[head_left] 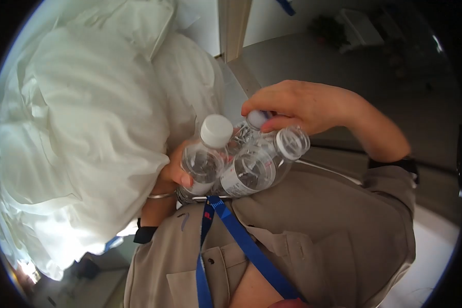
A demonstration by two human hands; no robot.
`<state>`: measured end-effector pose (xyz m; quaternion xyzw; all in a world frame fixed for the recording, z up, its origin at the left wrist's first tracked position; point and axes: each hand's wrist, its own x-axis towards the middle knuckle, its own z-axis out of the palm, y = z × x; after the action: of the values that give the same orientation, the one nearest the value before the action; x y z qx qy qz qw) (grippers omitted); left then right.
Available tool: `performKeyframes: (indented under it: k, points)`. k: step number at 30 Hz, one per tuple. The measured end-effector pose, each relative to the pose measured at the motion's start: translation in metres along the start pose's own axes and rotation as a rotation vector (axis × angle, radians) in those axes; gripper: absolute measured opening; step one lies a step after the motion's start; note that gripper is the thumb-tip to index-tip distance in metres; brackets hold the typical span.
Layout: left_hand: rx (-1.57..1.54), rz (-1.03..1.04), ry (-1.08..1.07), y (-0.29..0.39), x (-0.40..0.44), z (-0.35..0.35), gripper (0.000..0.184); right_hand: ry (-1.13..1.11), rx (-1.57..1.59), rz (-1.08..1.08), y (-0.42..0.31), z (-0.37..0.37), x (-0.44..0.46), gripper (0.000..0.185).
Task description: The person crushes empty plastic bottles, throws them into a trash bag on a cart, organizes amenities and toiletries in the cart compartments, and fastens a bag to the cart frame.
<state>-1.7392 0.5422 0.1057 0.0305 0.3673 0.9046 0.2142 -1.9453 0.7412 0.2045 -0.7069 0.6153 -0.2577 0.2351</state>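
Clear plastic bottle with whitish round top (pixel 245 134) | top end pinched in my right hand (pixel 300 102) | long axis slopes toward my left hand (pixel 176 165), clasping 1 white-capped clear plastic bottle (pixel 203 163)

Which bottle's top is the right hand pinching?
The back bottle: the right hand pinches its top. The left bottle and front bottle have ungripped tops.

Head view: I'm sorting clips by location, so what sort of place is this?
Indoors, possibly a home or hotel: the bulky white fabric resembles bedding, and there's an apparent door frame.
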Motion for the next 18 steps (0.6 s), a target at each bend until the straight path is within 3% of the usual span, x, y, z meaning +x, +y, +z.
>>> performKeyframes:
  k: [1, 3, 4, 7, 11, 14, 17, 18]
  points:
    - [-0.017, 0.032, 0.023, -0.001, -0.002, 0.000, 0.103, -0.042, 0.014, -0.027, 0.001, -0.005, 0.005, 0.030]
    - [-0.026, 0.063, 0.059, -0.003, -0.004, 0.000, 0.102, -0.108, -0.366, -0.241, -0.007, -0.019, 0.016, 0.019]
    - [-0.026, 0.080, 0.067, -0.003, -0.006, -0.001, 0.102, -0.123, -0.360, -0.263, -0.004, -0.020, 0.022, 0.019]
    - [-0.017, 0.139, 0.060, -0.005, -0.008, -0.003, 0.100, 0.094, -0.671, -0.867, 0.008, -0.035, 0.041, 0.024]
    - [-0.012, 0.208, 0.085, -0.008, -0.010, -0.004, 0.099, -0.007, -0.574, -0.906, 0.022, -0.040, 0.048, 0.026]
    - [0.018, 0.200, 0.064, -0.008, -0.009, -0.005, 0.098, 0.088, -0.581, -0.855, 0.026, -0.025, 0.034, 0.030]
    - [0.034, 0.089, 0.053, 0.003, -0.005, 0.001, 0.092, 0.217, -0.532, -0.736, 0.028, -0.011, 0.013, 0.037]
    - [0.043, 0.027, 0.066, 0.009, -0.005, 0.004, 0.092, 0.356, -0.287, -0.514, 0.028, 0.005, 0.005, 0.030]
